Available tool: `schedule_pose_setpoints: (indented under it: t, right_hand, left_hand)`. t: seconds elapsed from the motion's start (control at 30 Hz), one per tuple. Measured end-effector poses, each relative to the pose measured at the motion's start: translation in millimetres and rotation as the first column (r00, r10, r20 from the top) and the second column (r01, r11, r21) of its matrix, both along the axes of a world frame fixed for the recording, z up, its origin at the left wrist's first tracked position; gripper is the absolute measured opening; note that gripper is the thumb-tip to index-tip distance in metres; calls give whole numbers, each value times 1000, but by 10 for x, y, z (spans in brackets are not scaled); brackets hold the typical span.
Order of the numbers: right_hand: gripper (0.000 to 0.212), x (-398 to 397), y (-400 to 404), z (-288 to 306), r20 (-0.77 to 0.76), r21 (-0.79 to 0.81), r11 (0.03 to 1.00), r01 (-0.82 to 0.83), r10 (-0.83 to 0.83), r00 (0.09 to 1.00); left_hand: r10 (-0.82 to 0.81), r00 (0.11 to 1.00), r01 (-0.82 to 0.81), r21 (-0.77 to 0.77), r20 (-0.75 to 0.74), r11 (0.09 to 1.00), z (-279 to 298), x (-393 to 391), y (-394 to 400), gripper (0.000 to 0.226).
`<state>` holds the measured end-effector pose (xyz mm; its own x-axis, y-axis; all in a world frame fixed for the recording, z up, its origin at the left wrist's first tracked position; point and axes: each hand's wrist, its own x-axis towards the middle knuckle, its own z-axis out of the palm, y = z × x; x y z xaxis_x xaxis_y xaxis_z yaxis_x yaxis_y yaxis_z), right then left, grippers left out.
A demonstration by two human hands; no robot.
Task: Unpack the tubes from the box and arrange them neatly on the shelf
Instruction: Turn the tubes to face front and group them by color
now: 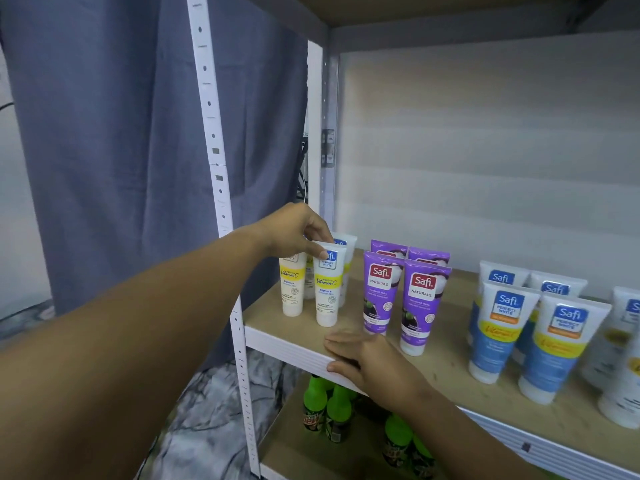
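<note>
Tubes stand cap-down in groups on the wooden shelf (pixel 446 358). At the left are white-and-yellow Vitamin C tubes (pixel 292 289). My left hand (pixel 294 232) pinches the top of the front right one (pixel 328 289). Purple Safi Naturals tubes (pixel 420 306) stand in the middle, two in front and two behind. Larger white-and-blue Perfect White tubes (pixel 498 334) fill the right side. My right hand (pixel 370 362) rests flat on the shelf's front edge, fingers straight, just in front of the purple tubes. No box is in view.
A white perforated upright (pixel 221 202) frames the shelf's left side, with a grey curtain (pixel 121 133) behind it. Green-capped bottles (pixel 327 407) stand on the lower shelf. An upper shelf board (pixel 433 12) sits overhead. The back wall is pale.
</note>
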<state>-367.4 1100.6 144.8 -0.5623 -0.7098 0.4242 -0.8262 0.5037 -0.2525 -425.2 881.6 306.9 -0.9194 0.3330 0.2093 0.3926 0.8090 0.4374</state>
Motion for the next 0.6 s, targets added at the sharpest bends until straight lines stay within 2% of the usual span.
schedule_pose_setpoints:
  t: [0.23,0.43,0.6]
  right_hand:
    - [25,-15,-25,17,-23,7,1000,-15,15,1000]
    - [33,-9,-13,1,2,-18,1000,-4,4,1000]
    - [34,22,-5,12,-11,-15,1000,15,-16,1000]
  left_hand:
    - [-44,998,43,30,45,999,-6,-83,-17,22]
    - [-57,990,47,73,130,996,17,-104,-48,22]
    - [-51,989,43,61,138,997,22,-111,-41,24]
